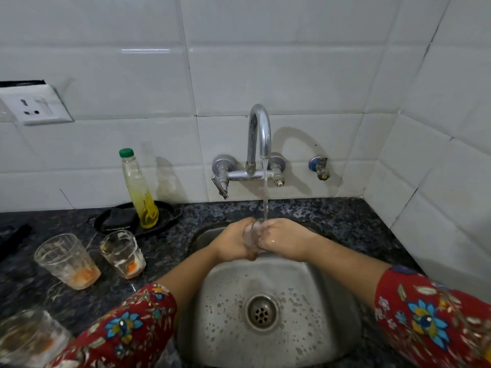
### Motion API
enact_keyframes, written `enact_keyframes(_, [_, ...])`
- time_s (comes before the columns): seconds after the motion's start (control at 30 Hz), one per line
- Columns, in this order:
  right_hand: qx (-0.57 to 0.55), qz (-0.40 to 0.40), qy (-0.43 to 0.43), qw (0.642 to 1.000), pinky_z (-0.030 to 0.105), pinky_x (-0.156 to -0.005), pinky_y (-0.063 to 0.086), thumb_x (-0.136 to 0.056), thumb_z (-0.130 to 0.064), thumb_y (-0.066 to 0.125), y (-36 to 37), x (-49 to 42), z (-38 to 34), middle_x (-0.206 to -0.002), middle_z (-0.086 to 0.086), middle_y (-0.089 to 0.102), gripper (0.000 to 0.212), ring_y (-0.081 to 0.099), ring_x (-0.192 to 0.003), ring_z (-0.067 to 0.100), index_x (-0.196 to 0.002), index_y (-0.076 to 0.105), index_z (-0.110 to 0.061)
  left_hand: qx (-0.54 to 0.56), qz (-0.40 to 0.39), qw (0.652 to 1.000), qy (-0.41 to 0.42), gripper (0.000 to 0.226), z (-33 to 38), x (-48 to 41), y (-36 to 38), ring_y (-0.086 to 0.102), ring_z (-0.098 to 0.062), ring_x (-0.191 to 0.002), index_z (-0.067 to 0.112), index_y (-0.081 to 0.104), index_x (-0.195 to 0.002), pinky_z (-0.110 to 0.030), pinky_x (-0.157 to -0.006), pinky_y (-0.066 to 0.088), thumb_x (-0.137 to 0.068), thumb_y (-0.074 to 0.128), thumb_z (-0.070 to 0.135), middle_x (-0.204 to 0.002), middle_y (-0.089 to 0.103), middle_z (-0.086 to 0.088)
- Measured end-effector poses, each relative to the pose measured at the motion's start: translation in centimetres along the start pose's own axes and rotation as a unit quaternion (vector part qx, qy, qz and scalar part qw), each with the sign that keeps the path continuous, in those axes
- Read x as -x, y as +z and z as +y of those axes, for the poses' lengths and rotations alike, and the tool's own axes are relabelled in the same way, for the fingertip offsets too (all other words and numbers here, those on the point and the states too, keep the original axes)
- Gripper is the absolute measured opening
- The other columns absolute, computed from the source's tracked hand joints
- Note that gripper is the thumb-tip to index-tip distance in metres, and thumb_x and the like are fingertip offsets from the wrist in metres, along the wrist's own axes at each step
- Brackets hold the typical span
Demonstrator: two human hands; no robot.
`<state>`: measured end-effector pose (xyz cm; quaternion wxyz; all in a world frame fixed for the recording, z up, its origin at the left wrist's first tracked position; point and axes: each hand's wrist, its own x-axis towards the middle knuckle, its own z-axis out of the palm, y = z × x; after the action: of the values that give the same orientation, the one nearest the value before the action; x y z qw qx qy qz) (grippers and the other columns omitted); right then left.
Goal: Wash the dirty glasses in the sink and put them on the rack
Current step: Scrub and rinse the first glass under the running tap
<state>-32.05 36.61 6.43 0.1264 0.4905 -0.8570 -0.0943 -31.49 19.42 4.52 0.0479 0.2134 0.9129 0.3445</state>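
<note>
Over the steel sink (pixel 313 282), both my hands hold a clear glass (pixel 253 233) under the running water from the tap (pixel 259 134). My left hand (pixel 233 243) wraps its left side and my right hand (pixel 281 239) grips its right side; most of the glass is hidden by fingers. Three dirty glasses with orange residue stand on the dark granite counter at the left: one (pixel 67 260), another (pixel 123 253) nearer the sink, and a third (pixel 29 338) at the bottom left corner. No rack is in view.
A bottle of yellow dish liquid (pixel 138 189) with a green cap stands on a black tray (pixel 164 213) with a dark scrubber behind the glasses. A wall socket (pixel 34 106) is at the left. White tiled walls close the back and right. The sink drain (pixel 261 312) is uncovered.
</note>
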Motion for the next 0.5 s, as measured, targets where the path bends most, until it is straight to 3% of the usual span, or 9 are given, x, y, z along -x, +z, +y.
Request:
enact_keyframes(0.07, [-0.103,-0.074,0.082,0.988,0.029,-0.078,0.052,-0.081,-0.007,0.051,-0.3,-0.1,-1.1,-0.092,0.004,0.070,0.023,0.066,-0.087,0.022,-0.089,0.069,-0.018,0.021,0.022,0.999,-0.030,0.047,-0.3,0.0,0.8,0.064,-0.015,-0.092,0.014,0.060,-0.103,-0.034,-0.083,0.054,-0.059,0.078,0.013,-0.100,0.066,0.003])
enact_keyframes(0.13, [-0.235,-0.129,0.179,0.947,0.034,-0.077,0.050,-0.079,-0.006,0.055,-0.4,-0.6,-1.8,-0.089,0.000,0.064,0.024,0.063,-0.091,0.025,-0.077,0.066,-0.027,0.052,0.075,0.995,-0.039,0.042,-0.3,0.4,1.6,0.065,-0.013,-0.088,0.019,0.059,-0.099,-0.032,-0.078,0.055,-0.061,0.079,0.017,-0.095,0.067,0.006])
enact_keyframes(0.17, [-0.268,-0.136,0.173,0.938,0.035,-0.076,0.050,-0.078,-0.005,0.055,-0.2,-0.9,-1.6,-0.084,-0.003,0.062,0.028,0.061,-0.090,0.024,-0.070,0.064,-0.030,0.070,0.099,0.992,-0.040,0.041,0.0,0.6,1.7,0.065,-0.011,-0.088,0.022,0.058,-0.098,-0.027,-0.077,0.054,-0.063,0.079,0.019,-0.094,0.067,0.008])
enact_keyframes(0.2, [-0.265,-0.143,0.167,0.939,0.036,-0.077,0.049,-0.079,-0.005,0.055,-0.7,-0.8,-1.4,-0.084,-0.004,0.062,0.032,0.060,-0.091,0.024,-0.071,0.066,-0.033,0.090,0.113,0.988,-0.044,0.042,0.1,0.7,1.6,0.065,-0.008,-0.090,0.025,0.058,-0.099,-0.021,-0.076,0.052,-0.064,0.079,0.018,-0.094,0.066,0.012])
enact_keyframes(0.27, [-0.103,-0.146,0.115,0.977,0.038,-0.087,0.048,-0.086,-0.006,0.050,-1.0,-0.7,-0.9,-0.105,0.006,0.067,0.030,0.059,-0.103,0.028,-0.099,0.070,-0.024,0.120,0.085,0.989,-0.032,0.048,0.2,0.5,0.9,0.064,-0.004,-0.094,0.031,0.057,-0.097,-0.011,-0.078,0.049,-0.063,0.079,0.007,-0.094,0.064,0.017])
enact_keyframes(0.33, [-0.041,-0.132,0.104,0.985,0.037,-0.092,0.047,-0.086,-0.006,0.050,-0.5,-0.6,-0.5,-0.112,0.011,0.067,0.028,0.058,-0.108,0.031,-0.107,0.068,-0.012,0.148,0.029,0.988,-0.019,0.050,-0.2,0.1,0.4,0.066,-0.006,-0.093,0.030,0.060,-0.092,-0.020,-0.084,0.052,-0.056,0.079,0.001,-0.096,0.068,0.011])
enact_keyframes(0.37, [-0.099,-0.119,0.153,0.976,0.036,-0.088,0.048,-0.083,-0.006,0.052,-0.5,-0.6,-0.7,-0.107,0.010,0.068,0.026,0.060,-0.104,0.031,-0.099,0.070,-0.015,0.153,0.021,0.988,-0.027,0.049,-0.3,0.1,0.4,0.067,-0.009,-0.092,0.027,0.061,-0.092,-0.030,-0.087,0.055,-0.052,0.080,0.004,-0.097,0.070,0.006])
enact_keyframes(0.43, [-0.299,-0.088,0.272,0.910,0.031,-0.080,0.050,-0.076,-0.004,0.054,-0.4,-1.1,-1.6,-0.092,0.003,0.071,0.029,0.064,-0.092,0.027,-0.079,0.073,-0.026,0.114,0.035,0.991,-0.053,0.050,-0.4,0.0,0.6,0.068,-0.014,-0.089,0.024,0.060,-0.093,-0.043,-0.084,0.056,-0.049,0.083,0.017,-0.095,0.071,0.004])
enact_keyframes(0.5, [-0.474,-0.046,0.369,0.798,0.031,-0.080,0.055,-0.073,0.004,0.051,-0.1,-1.4,-2.5,-0.088,0.003,0.074,0.036,0.068,-0.086,0.022,-0.080,0.076,-0.021,0.019,0.037,0.996,-0.084,0.053,0.1,0.4,0.6,0.066,-0.016,-0.085,0.026,0.054,-0.094,-0.038,-0.077,0.055,-0.050,0.084,0.028,-0.094,0.069,0.005])
